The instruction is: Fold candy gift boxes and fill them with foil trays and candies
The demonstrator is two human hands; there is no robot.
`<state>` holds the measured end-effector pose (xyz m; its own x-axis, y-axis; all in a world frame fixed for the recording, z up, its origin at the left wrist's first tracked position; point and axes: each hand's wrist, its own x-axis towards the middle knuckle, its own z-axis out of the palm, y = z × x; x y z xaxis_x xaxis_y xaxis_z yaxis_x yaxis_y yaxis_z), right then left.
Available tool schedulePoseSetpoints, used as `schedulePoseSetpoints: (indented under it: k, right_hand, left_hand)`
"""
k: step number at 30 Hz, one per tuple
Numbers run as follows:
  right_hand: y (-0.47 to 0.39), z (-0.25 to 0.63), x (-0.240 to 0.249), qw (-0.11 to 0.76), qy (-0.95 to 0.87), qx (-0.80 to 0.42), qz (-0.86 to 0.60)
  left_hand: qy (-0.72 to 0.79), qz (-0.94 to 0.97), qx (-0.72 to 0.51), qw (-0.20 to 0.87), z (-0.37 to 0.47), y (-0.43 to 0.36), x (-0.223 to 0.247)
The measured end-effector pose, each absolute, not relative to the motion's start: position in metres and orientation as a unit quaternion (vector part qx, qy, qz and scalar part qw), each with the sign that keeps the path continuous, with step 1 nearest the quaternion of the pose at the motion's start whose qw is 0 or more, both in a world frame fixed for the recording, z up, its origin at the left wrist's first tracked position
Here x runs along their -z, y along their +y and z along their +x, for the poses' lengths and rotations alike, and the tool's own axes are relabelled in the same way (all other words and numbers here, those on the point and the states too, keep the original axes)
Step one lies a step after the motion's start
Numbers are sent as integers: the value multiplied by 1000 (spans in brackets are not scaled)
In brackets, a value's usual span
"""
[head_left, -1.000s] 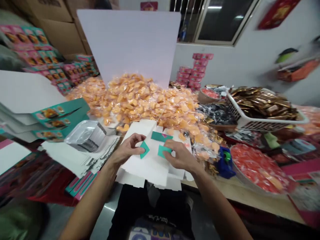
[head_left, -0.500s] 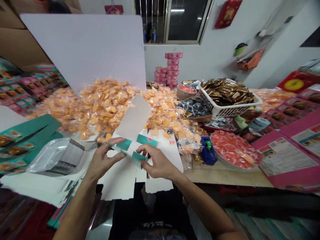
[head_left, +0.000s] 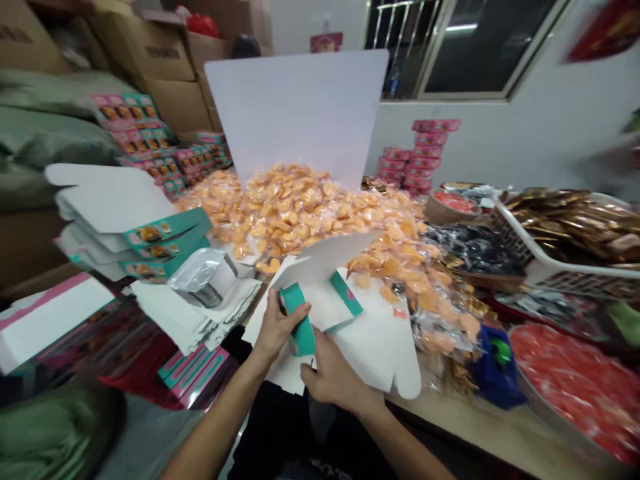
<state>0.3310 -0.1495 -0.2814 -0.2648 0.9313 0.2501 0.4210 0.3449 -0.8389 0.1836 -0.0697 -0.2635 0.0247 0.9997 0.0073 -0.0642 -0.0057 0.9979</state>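
Observation:
A partly folded carton [head_left: 303, 337], white inside with teal side walls, is held between both hands above the table. My left hand [head_left: 277, 322] grips its teal left wall, thumb on the near side. My right hand [head_left: 333, 373] pinches the near corner, with thumb and fingers closed on the card. The carton's white lid flap [head_left: 333, 257] rises toward the far side. Under it lie flat white carton blanks [head_left: 395, 347]. Left of my hands, clear-wrapped foil trays [head_left: 203, 277] rest on a stack of white card.
Wrapped orange pieces [head_left: 300, 207] are heaped behind the carton. Folded teal cartons [head_left: 165, 243] stand at left. To the right are a blue tape dispenser [head_left: 497, 373], a bowl of red packets [head_left: 570, 380] and a white basket [head_left: 565, 263] of gold-brown sachets.
The view has swung left. The carton's teal walls have turned, and my right hand has moved to the near corner. The lid flap now leans to the right.

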Motion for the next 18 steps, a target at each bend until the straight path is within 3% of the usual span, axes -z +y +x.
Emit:
schedulePoseSetpoints:
  k: [3,8,14,18]
  right_hand:
    - [-151,336,297,402,-720,-319,-467]
    - [-140,391,297,496,-618,-93,-603]
    - [-140,437,291,541,-506,-365,-564]
    - [-160,433,276,557,-424,-399,-592]
  left_hand:
    - [500,376,-540,563,182,-59,278]
    - [518,407,-551,513,168,-48,292]
    - [484,504,-456,551,169,-57,295]
    - [517,551,-378,535,174,-54,302]
